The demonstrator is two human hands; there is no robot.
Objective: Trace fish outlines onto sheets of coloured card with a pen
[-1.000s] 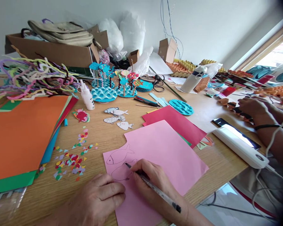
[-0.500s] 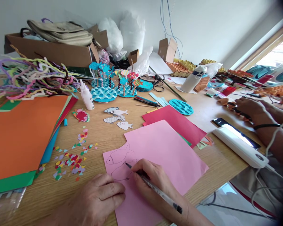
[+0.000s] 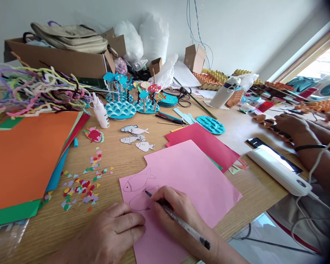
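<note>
My right hand [image 3: 178, 212] grips a clear pen [image 3: 178, 222] whose tip rests on a pink paper sheet [image 3: 192, 176], at the outline of a second fish drawn just below a finished fish outline [image 3: 137, 180]. My left hand [image 3: 114, 233] lies flat, its fingers pressing the sheet's near left edge. The sheet lies on the wooden table [image 3: 121, 161] near its front edge.
Red paper [image 3: 206, 143] lies behind the pink sheet. A stack of orange and other coloured sheets [image 3: 24, 157] fills the left. Paper confetti [image 3: 82, 185], cut-out fish [image 3: 134, 137], a glue bottle [image 3: 100, 112] and blue wave models [image 3: 121, 108] sit mid-table. Another person's hands [image 3: 291, 126] work at the right.
The pen tip has made small strokes on the second fish outline. My left hand has stayed in place.
</note>
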